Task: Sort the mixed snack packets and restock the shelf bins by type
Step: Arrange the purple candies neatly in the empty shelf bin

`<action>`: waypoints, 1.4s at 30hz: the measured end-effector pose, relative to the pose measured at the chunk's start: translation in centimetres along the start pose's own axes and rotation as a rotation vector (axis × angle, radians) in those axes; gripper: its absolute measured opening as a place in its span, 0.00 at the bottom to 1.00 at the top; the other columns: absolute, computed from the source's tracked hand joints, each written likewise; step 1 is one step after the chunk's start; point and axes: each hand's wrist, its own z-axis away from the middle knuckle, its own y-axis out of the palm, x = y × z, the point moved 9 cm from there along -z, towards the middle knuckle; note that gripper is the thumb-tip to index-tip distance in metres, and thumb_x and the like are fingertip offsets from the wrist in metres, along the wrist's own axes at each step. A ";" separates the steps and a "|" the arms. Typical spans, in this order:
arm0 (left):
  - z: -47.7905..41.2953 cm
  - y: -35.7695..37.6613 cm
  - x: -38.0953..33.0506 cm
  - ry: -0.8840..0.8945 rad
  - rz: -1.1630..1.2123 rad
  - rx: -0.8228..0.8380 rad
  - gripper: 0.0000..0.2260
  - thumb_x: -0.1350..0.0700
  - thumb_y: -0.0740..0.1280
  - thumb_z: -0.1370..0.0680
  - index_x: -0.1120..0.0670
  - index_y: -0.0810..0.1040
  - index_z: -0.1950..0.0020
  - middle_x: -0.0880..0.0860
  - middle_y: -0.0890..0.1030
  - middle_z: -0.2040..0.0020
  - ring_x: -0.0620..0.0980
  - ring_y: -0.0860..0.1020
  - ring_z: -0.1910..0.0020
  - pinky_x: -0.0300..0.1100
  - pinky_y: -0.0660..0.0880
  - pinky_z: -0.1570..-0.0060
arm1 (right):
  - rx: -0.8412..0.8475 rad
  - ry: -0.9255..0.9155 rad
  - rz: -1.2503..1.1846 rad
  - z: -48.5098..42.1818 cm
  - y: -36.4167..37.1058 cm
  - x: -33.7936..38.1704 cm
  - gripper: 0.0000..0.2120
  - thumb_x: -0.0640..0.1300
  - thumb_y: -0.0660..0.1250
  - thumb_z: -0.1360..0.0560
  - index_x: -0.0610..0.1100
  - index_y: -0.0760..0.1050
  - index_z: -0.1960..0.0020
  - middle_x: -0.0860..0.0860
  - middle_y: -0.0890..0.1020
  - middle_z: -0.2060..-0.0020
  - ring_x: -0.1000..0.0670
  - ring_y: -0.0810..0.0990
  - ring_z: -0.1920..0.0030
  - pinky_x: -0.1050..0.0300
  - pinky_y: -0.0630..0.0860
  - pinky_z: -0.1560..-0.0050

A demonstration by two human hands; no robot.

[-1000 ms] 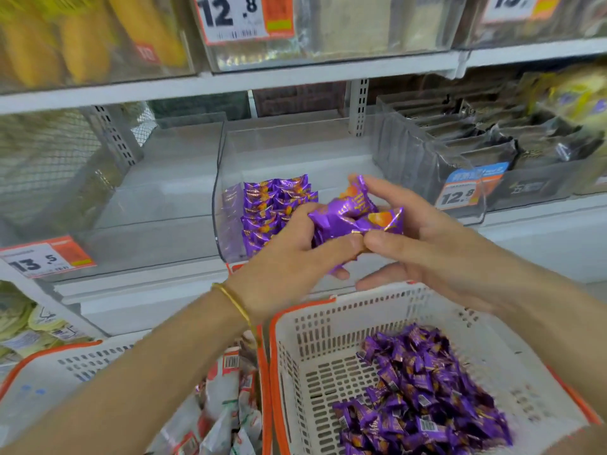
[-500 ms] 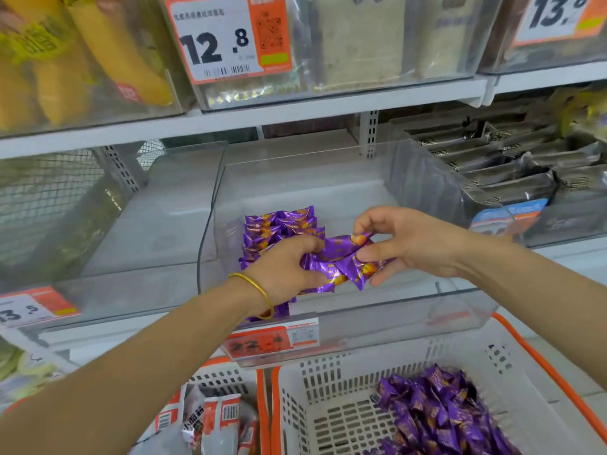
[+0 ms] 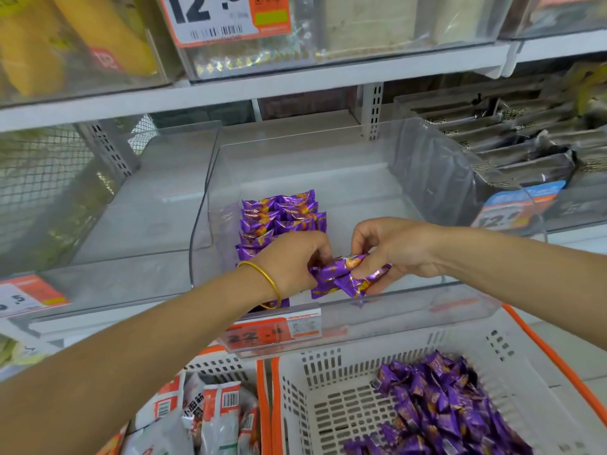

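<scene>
1. Both hands have carried the bundle of purple packets (image 3: 345, 277) forward since a second ago, from above the white basket (image 3: 354, 382) into the clear bin (image 3: 427, 178). They sit lower in the bin than half a second ago.
2. The left hand (image 3: 289, 261) has its fingers (image 3: 318, 247) curled round the bundle's 9 o'clock end. A gold bangle (image 3: 266, 278) circles that wrist.
3. The right hand (image 3: 394, 247) pinches the bundle's 3 o'clock end between thumb and bent fingers (image 3: 359, 239).
4. The bundle holds several packets; their number cannot be told. It lies inside the bin, close to the front wall, at 4 o'clock of the row of purple packets (image 3: 282, 211). Whether it touches the bin floor cannot be told.
5. That row stands along the bin's 9 o'clock side, running from 12 towards 6, and its near end is hidden behind the left hand.
6. An orange price tag (image 3: 262, 334) sits on the bin front, at 6 o'clock of the hands.
7. The white basket, orange-rimmed, fills the view at 5 o'clock, with loose purple packets (image 3: 440, 408) heaped in its 3 o'clock half.
8. A second basket (image 3: 223, 366) at 7 o'clock holds red-and-white packets (image 3: 210, 412), partly behind the left forearm.
9. The neighbouring bin at 2 o'clock holds dark packets (image 3: 512, 152).
</scene>
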 end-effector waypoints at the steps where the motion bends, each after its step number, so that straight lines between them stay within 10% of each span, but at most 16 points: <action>1: 0.0 0.1 0.0 0.015 -0.051 0.016 0.14 0.68 0.71 0.31 0.60 0.77 0.46 0.56 0.77 0.49 0.46 0.70 0.55 0.33 0.66 0.57 | -0.004 0.006 0.014 -0.1 0.2 0.0 0.15 0.23 0.69 0.32 0.41 0.70 0.61 0.46 0.75 0.63 0.47 0.78 0.66 0.47 0.80 0.59; 19: 0.4 -0.2 0.6 -0.034 -0.177 0.095 0.15 0.70 0.64 0.27 0.59 0.79 0.43 0.57 0.74 0.42 0.52 0.73 0.44 0.32 0.65 0.54 | 0.056 0.241 0.405 0.0 2.7 -0.9 0.11 0.29 0.73 0.32 0.37 0.71 0.61 0.39 0.76 0.66 0.43 0.77 0.69 0.49 0.78 0.76; 27: 0.7 0.4 0.0 0.022 -0.256 0.123 0.17 0.51 0.73 0.29 0.55 0.78 0.45 0.54 0.73 0.48 0.45 0.65 0.53 0.36 0.62 0.55 | 0.034 0.191 0.407 -0.4 3.4 -0.3 0.09 0.33 0.75 0.32 0.36 0.75 0.61 0.42 0.77 0.70 0.46 0.77 0.71 0.49 0.80 0.66; 36: 0.7 0.2 0.1 0.020 -0.250 0.079 0.14 0.54 0.74 0.29 0.55 0.78 0.45 0.55 0.73 0.44 0.50 0.70 0.46 0.38 0.65 0.49 | 0.071 0.117 0.179 1.9 1.0 -0.3 0.13 0.20 0.65 0.33 0.37 0.73 0.61 0.43 0.76 0.72 0.48 0.77 0.72 0.54 0.81 0.63; 42: 0.8 0.3 0.2 0.023 -0.269 0.087 0.15 0.55 0.74 0.30 0.55 0.78 0.45 0.54 0.73 0.46 0.51 0.71 0.46 0.38 0.67 0.49 | 0.026 0.036 0.457 1.7 1.9 1.1 0.13 0.31 0.71 0.30 0.46 0.72 0.64 0.51 0.72 0.72 0.56 0.68 0.71 0.64 0.63 0.73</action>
